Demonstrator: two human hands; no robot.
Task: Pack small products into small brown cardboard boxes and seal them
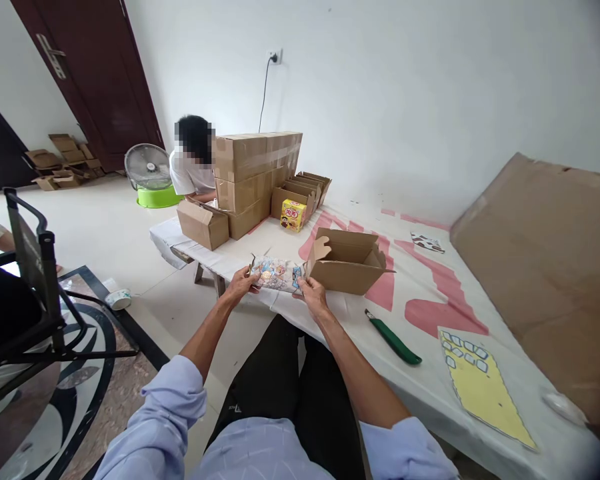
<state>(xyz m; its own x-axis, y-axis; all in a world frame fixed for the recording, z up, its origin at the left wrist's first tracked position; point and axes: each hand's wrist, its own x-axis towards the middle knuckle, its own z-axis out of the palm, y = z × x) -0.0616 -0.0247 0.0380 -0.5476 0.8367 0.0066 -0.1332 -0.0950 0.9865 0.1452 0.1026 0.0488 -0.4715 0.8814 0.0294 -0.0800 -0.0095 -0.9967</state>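
Observation:
My left hand grips the left end of a flat piece with colourful cartoon print. Whether it is a folded carton or a packet I cannot tell. Its right end is pinched by my right hand, thumb on top. Both hands hold it level at the table's front edge, above my lap. Just right of it stands an open cardboard box with its flaps up; the bottom inside is hidden. A green-handled utility knife lies on the table to the right of my right forearm.
Closed brown cartons are stacked at the back left, near a person in white. Several open cartons and a yellow printed box stand beside them. A yellow sheet lies at right, a large cardboard panel behind it.

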